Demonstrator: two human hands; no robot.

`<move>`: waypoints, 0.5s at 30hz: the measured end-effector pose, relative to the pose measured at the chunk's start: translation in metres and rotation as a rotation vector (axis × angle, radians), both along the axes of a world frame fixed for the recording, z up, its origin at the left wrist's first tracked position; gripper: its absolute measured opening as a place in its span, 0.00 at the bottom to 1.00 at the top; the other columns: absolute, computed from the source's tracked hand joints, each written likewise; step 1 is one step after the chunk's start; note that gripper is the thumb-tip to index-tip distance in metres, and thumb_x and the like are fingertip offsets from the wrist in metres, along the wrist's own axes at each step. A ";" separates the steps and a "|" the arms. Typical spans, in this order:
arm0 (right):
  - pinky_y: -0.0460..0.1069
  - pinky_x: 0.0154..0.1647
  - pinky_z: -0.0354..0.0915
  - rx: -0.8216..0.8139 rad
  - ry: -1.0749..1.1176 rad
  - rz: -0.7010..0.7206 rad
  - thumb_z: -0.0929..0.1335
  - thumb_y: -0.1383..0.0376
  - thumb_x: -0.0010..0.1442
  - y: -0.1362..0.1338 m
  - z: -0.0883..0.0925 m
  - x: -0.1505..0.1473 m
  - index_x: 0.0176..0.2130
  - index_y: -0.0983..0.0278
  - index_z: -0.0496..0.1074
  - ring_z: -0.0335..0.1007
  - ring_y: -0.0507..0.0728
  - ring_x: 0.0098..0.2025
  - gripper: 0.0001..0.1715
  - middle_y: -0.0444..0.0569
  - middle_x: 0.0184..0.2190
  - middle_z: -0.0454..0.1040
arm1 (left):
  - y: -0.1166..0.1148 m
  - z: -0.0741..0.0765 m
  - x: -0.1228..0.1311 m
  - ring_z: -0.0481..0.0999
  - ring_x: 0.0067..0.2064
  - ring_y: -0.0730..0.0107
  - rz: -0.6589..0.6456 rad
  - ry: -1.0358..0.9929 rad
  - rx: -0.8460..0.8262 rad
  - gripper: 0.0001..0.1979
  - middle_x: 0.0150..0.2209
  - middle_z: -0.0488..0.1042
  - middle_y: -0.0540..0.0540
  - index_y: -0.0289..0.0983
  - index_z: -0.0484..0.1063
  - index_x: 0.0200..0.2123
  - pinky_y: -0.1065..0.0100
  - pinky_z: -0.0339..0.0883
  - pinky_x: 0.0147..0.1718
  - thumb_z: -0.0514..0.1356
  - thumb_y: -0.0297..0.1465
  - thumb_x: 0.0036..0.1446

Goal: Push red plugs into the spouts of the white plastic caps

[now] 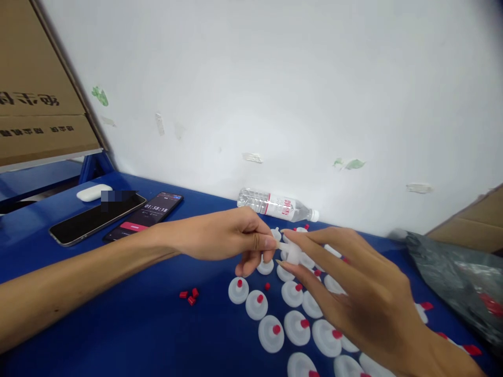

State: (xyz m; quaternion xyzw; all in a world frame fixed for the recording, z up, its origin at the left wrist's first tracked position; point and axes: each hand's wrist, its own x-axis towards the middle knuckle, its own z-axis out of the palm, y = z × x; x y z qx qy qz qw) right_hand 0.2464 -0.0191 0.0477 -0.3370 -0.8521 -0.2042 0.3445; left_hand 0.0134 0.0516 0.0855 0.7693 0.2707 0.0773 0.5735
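Above the blue table, my left hand (239, 238) pinches the thin tip of a white plastic piece (294, 253) between thumb and fingers. My right hand (353, 285) holds the wider part of the same piece between its thumb and fingers. Beneath and around the hands lie several round white lids with red caps, such as one lid (271, 337) in front. Some of them are hidden behind my right hand. A few loose red caps (191, 300) rest on the table to the left of the lids, and a single red cap (268, 286) lies among them.
A clear water bottle (280, 206) lies on its side by the wall. Two phones (98, 219) and a white rounded case (94, 192) are at the left of the blue table (157, 324). A dark plastic bag (451, 277) sits at the right, near cardboard (475, 217).
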 end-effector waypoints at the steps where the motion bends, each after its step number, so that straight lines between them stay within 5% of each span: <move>1: 0.51 0.45 0.69 0.004 0.014 0.000 0.71 0.68 0.67 -0.002 0.001 0.000 0.57 0.66 0.73 0.74 0.54 0.41 0.19 0.48 0.41 0.77 | -0.002 0.002 0.000 0.65 0.22 0.77 0.000 -0.006 0.006 0.19 0.20 0.70 0.53 0.35 0.71 0.31 0.75 0.62 0.26 0.56 0.42 0.72; 9: 0.50 0.49 0.70 0.053 -0.002 -0.023 0.69 0.69 0.69 -0.016 0.011 -0.007 0.56 0.63 0.74 0.76 0.53 0.41 0.16 0.46 0.42 0.79 | -0.015 0.013 -0.001 0.57 0.20 0.78 -0.008 -0.005 -0.052 0.20 0.18 0.57 0.57 0.37 0.65 0.27 0.75 0.61 0.23 0.56 0.40 0.72; 15: 0.55 0.51 0.69 0.001 -0.066 0.017 0.68 0.75 0.67 -0.006 0.004 -0.004 0.59 0.63 0.71 0.74 0.56 0.48 0.23 0.50 0.49 0.79 | -0.019 0.023 -0.002 0.66 0.23 0.73 0.056 0.213 0.209 0.16 0.19 0.65 0.53 0.37 0.76 0.33 0.73 0.59 0.23 0.55 0.38 0.70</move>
